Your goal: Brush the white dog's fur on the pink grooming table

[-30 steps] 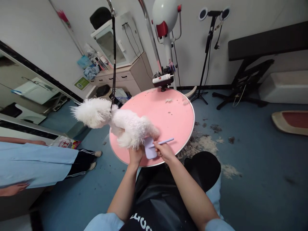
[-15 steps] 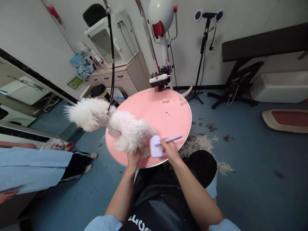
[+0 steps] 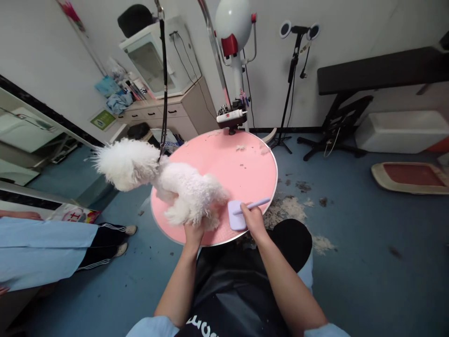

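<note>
A fluffy white dog (image 3: 191, 189) stands on the round pink grooming table (image 3: 249, 171), its head out past the left rim. A black grooming loop (image 3: 164, 89) runs from above to its neck. My left hand (image 3: 194, 232) grips a leg at the near side of the dog's rear; fur hides most of the fingers. In my right hand (image 3: 253, 220) is a lilac slicker brush (image 3: 236, 215), fingers closed round its handle. The brush head is low over the table's near edge, just right of the dog's rear and apart from the fur.
At the table's back a metal arm (image 3: 215, 51) rises beside a tool holder (image 3: 231, 117) and a white dryer (image 3: 233, 23). Cut hair (image 3: 287, 209) lies on the floor at right. A person in a blue smock (image 3: 42, 248) stands at left. A black stool (image 3: 291, 243) is by my right arm.
My right hand has drawn the brush rightward, away from the dog's rear. My left hand stays at the leg. The dog has hardly moved.
</note>
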A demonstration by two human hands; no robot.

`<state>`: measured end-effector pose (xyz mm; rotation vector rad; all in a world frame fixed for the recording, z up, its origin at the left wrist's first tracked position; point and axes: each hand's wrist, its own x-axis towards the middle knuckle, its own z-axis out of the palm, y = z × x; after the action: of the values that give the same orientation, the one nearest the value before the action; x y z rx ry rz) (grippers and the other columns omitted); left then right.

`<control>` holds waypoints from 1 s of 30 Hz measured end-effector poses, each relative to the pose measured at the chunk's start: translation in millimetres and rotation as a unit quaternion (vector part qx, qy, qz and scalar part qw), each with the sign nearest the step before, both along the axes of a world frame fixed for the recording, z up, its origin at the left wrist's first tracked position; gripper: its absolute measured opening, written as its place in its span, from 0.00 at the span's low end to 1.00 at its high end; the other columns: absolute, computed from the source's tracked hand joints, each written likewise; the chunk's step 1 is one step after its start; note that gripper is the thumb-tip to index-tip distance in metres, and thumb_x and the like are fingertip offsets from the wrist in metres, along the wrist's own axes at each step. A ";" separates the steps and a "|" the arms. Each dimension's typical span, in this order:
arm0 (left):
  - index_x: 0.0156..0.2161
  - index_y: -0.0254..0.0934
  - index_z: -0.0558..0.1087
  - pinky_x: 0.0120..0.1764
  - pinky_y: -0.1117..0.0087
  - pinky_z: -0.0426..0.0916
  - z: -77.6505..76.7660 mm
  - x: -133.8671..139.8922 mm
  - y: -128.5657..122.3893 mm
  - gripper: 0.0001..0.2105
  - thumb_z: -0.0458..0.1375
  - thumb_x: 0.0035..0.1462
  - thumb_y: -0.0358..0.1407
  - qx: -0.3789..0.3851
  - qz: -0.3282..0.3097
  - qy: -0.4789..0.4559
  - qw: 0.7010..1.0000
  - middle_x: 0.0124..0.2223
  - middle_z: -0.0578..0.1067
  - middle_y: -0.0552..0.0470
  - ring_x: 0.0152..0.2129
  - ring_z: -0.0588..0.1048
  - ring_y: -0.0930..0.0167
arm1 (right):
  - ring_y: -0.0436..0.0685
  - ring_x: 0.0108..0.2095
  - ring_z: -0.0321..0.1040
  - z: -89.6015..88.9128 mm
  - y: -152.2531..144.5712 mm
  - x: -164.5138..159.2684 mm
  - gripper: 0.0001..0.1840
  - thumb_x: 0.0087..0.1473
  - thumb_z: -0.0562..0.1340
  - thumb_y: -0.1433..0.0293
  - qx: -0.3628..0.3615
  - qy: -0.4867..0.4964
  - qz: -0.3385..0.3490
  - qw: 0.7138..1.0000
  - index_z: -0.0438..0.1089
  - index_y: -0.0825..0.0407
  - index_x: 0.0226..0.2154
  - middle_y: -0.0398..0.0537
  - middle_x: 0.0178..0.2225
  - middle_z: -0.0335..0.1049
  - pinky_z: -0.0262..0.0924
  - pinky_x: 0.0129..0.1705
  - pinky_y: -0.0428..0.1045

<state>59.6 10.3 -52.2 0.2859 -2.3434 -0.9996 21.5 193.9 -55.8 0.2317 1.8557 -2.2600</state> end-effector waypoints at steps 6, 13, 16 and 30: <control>0.48 0.36 0.71 0.56 0.53 0.61 -4.3 -0.3 -2.6 0.16 0.53 0.54 0.35 -0.010 -0.002 -0.004 1.000 0.49 0.75 0.40 0.53 0.68 0.58 | 0.50 0.18 0.58 3.7 -0.5 2.5 0.17 0.44 0.64 0.56 0.015 0.008 -0.002 1.000 0.66 0.53 0.22 0.39 0.14 0.62 0.51 0.20 0.44; 0.48 0.36 0.72 0.58 0.53 0.59 -20.9 -0.8 -14.7 0.16 0.52 0.56 0.37 -0.022 -0.032 -0.007 0.999 0.51 0.74 0.41 0.55 0.66 0.59 | 0.49 0.17 0.58 0.4 -4.4 7.3 0.18 0.44 0.64 0.55 -0.007 0.016 0.021 1.000 0.66 0.53 0.22 0.39 0.14 0.62 0.51 0.20 0.44; 0.48 0.37 0.72 0.60 0.52 0.56 -27.9 -1.3 -18.7 0.16 0.52 0.56 0.39 -0.024 -0.038 -0.008 0.999 0.52 0.74 0.41 0.56 0.65 0.59 | 0.49 0.17 0.55 -1.6 -2.2 7.6 0.19 0.47 0.61 0.53 -0.002 0.016 -0.010 1.000 0.65 0.52 0.23 0.38 0.14 0.59 0.49 0.20 0.44; 0.29 0.42 0.75 0.50 0.50 0.68 -46.2 -9.8 -46.4 0.05 0.58 0.47 0.38 0.029 -0.050 -0.041 0.997 0.33 0.80 0.46 0.41 0.76 0.57 | 0.50 0.18 0.55 1.6 20.2 -7.8 0.17 0.47 0.62 0.54 0.075 0.047 -0.034 0.996 0.61 0.50 0.23 0.36 0.15 0.57 0.50 0.21 0.46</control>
<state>49.7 -36.2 -98.4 0.2382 -2.4266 -1.1242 13.8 214.1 -54.1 0.2194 2.0987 -2.2135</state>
